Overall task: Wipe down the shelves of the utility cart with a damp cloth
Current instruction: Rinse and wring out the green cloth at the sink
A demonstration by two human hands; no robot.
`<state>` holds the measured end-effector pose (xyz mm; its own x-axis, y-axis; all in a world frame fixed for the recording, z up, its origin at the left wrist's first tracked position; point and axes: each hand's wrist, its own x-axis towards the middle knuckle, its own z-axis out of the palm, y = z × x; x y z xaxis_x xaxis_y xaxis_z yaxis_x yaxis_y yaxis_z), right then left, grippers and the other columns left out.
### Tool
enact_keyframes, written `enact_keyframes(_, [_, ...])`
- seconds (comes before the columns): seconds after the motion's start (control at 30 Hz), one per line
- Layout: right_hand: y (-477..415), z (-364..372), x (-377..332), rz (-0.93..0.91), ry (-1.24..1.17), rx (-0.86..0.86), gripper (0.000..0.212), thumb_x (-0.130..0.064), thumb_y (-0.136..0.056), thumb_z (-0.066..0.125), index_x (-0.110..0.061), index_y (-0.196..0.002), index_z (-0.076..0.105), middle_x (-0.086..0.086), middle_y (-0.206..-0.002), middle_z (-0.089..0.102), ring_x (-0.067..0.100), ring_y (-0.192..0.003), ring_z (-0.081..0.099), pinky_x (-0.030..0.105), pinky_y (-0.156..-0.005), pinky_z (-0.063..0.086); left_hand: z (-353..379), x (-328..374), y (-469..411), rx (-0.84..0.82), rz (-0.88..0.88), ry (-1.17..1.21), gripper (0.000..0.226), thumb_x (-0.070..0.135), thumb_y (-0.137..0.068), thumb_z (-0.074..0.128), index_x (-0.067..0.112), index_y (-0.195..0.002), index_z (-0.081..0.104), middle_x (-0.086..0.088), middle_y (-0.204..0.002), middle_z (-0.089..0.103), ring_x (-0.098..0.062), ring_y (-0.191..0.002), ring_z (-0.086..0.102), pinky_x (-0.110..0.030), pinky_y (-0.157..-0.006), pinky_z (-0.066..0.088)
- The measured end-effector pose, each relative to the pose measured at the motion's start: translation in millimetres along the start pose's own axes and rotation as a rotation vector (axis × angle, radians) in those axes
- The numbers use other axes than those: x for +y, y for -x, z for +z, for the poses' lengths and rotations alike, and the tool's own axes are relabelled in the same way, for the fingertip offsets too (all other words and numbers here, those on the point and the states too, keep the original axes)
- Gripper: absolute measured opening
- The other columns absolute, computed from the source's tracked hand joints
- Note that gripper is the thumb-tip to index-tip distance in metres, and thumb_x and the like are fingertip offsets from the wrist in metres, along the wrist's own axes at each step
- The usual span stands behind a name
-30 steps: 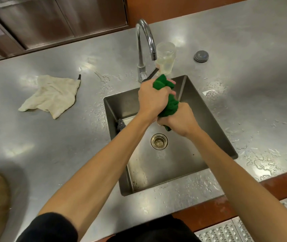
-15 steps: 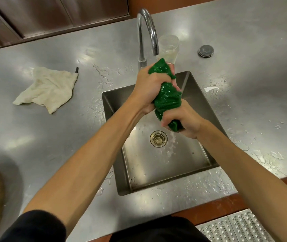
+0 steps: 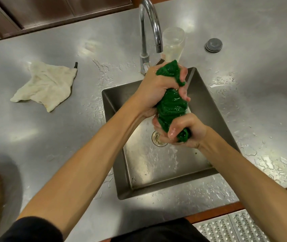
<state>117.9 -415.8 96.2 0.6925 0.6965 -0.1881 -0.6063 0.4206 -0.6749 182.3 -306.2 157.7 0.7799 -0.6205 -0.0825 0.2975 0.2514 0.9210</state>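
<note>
Left hand [image 3: 158, 89] clenched round upper end of green cloth [image 3: 172, 103], right hand [image 3: 190, 131] clenched round lower end, above centre-frame sink [image 3: 112, 109]

You have two cloths here: one wet green cloth [image 3: 171, 102] and one crumpled cream cloth [image 3: 46, 84]. Count one square steel sink [image 3: 112, 103] with one round drain [image 3: 156, 139], one curved chrome tap [image 3: 149, 23], one clear plastic cup [image 3: 173, 42], one round grey disc [image 3: 214, 44], and your two hands, left hand [image 3: 158, 88] and right hand [image 3: 184, 131].

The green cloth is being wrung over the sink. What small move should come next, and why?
Probably one more twist: the left hand and right hand both grip the green cloth over the sink, and water drips below it.
</note>
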Motion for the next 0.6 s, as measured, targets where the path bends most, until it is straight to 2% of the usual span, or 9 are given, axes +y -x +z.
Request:
enact_keyframes(0.1, [1.3,-3.0,1.8,0.056,0.114,0.078,0.026,-0.004,-0.059,0.062,-0.005,-0.081,0.049,0.003,-0.056,0.04,0.01,-0.041,0.028,0.025,-0.04,0.011,-6.6,-7.1,-0.9,0.04,-0.024,0.012,0.025,-0.013,-0.068,0.043,0.009,-0.072,0.055,-0.009,-0.052,0.051,-0.023,-0.051,0.054,-0.036,-0.066,0.056])
enact_keyframes(0.17, [4.2,-3.4,-1.0,0.11,0.348,0.223,0.027,-0.017,-0.059,0.074,-0.009,-0.081,0.06,0.001,-0.056,0.05,0.011,-0.044,0.042,0.022,-0.038,0.022,-11.0,-13.7,1.2,0.092,-0.042,0.027,0.027,-0.014,-0.072,0.043,0.009,-0.076,0.056,-0.009,-0.056,0.052,-0.023,-0.053,0.056,-0.037,-0.066,0.056])
enact_keyframes(0.23, [7.5,-1.9,-4.7,0.12,0.591,0.35,0.018,-0.031,-0.062,0.083,-0.029,-0.072,0.068,-0.008,-0.061,0.06,0.003,-0.052,0.055,0.017,-0.042,0.038,-15.0,-20.0,4.8,0.185,-0.061,0.058,0.027,-0.015,-0.076,0.045,0.007,-0.082,0.059,-0.009,-0.062,0.056,-0.023,-0.057,0.058,-0.038,-0.068,0.056])
enact_keyframes(0.27, [9.1,-1.5,-5.6,0.104,0.669,0.383,0.019,-0.038,-0.065,0.084,-0.031,-0.074,0.069,-0.011,-0.065,0.064,-0.001,-0.056,0.059,0.014,-0.045,0.041,-16.5,-22.6,6.7,0.238,-0.07,0.069,0.025,-0.013,-0.077,0.049,0.006,-0.087,0.061,-0.01,-0.066,0.058,-0.024,-0.06,0.059,-0.039,-0.07,0.056])
enact_keyframes(0.33, [12.5,-2.3,-4.6,0.067,0.688,0.436,0.034,-0.049,-0.07,0.082,-0.028,-0.092,0.069,-0.01,-0.078,0.072,0.001,-0.066,0.066,0.013,-0.051,0.047,-18.6,-24.8,10.8,0.327,-0.088,0.087,0.028,-0.007,-0.076,0.058,0.005,-0.101,0.062,-0.012,-0.078,0.063,-0.026,-0.071,0.062,-0.041,-0.077,0.054])
enact_keyframes(0.43, [21.5,0.9,-2.8,-0.001,0.597,0.514,0.053,-0.056,-0.072,0.078,-0.032,-0.116,0.063,-0.009,-0.099,0.074,0.01,-0.088,0.073,0.023,-0.06,0.056,-20.8,-21.5,20.6,0.392,-0.112,0.092,0.054,0.012,-0.067,0.073,0.007,-0.119,0.061,-0.017,-0.101,0.066,-0.03,-0.089,0.066,-0.045,-0.09,0.056])
enact_keyframes(0.53, [30.7,7.6,-0.4,-0.109,0.605,0.611,0.056,-0.054,-0.073,0.078,-0.039,-0.123,0.059,-0.016,-0.106,0.07,0.008,-0.097,0.07,0.032,-0.068,0.06,-22.3,-18.3,31.8,0.4,-0.099,0.118,0.057,0.011,-0.07,0.058,0.007,-0.127,0.055,-0.017,-0.111,0.064,-0.031,-0.1,0.064,-0.051,-0.104,0.05])
enact_keyframes(0.6, [35.6,12.4,1.5,-0.203,0.644,0.701,0.062,-0.051,-0.071,0.08,-0.036,-0.126,0.056,-0.015,-0.108,0.069,0.006,-0.099,0.069,0.032,-0.072,0.061,-22.3,-16.2,38.9,0.416,-0.09,0.062,0.064,0.004,-0.066,0.053,0.009,-0.13,0.053,-0.017,-0.113,0.061,-0.03,-0.101,0.062,-0.048,-0.097,0.051])
